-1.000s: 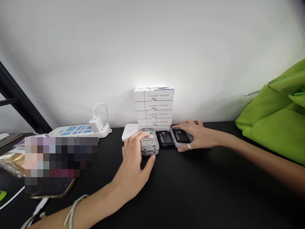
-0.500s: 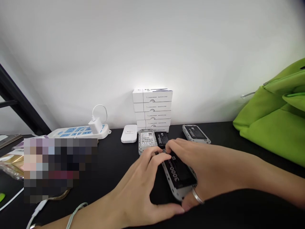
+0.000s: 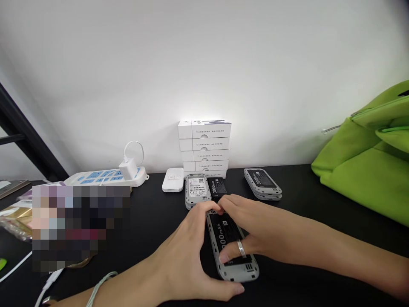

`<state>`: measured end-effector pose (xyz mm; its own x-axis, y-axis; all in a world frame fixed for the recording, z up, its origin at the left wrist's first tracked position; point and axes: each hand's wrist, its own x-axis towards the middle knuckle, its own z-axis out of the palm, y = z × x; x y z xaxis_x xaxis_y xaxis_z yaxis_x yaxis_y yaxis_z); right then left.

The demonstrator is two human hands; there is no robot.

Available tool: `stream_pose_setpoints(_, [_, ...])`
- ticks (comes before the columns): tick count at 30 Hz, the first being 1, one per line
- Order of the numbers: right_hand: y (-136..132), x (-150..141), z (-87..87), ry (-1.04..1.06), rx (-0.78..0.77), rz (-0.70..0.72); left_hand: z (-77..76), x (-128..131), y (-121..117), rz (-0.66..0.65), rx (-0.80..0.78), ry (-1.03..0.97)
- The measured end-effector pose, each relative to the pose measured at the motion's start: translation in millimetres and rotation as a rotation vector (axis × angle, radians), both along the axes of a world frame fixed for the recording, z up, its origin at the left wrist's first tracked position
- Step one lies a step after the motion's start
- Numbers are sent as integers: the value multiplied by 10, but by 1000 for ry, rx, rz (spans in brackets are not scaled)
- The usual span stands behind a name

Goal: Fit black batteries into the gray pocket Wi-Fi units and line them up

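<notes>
Together, the left hand (image 3: 187, 251) cups the edge of a grey device (image 3: 236, 273) while the right hand (image 3: 258, 228) grips across its black 3000 mAh battery (image 3: 223, 232), just above the black counter (image 3: 287, 281).

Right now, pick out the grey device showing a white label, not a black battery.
The left one, just in front of the white box stack: its white QR-code label faces up, while the front device and the right device show black 3000mAh batteries.
</notes>
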<state>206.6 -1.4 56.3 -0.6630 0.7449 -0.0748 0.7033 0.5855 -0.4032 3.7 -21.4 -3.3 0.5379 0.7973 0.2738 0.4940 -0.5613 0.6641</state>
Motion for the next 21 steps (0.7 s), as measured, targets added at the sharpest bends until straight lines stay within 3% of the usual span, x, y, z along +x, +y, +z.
stream_pose_setpoints(5, [-29, -14, 53, 38, 65, -7, 43, 24, 2, 11, 128, -59])
stream_pose_setpoints(12, [-12, -23, 50, 83, 138, 2, -8, -2, 65, 18, 292, -97])
stream_pose_setpoints(21, [8, -66, 4, 228, 37, -96, -14, -1, 71, -44, 395, -65])
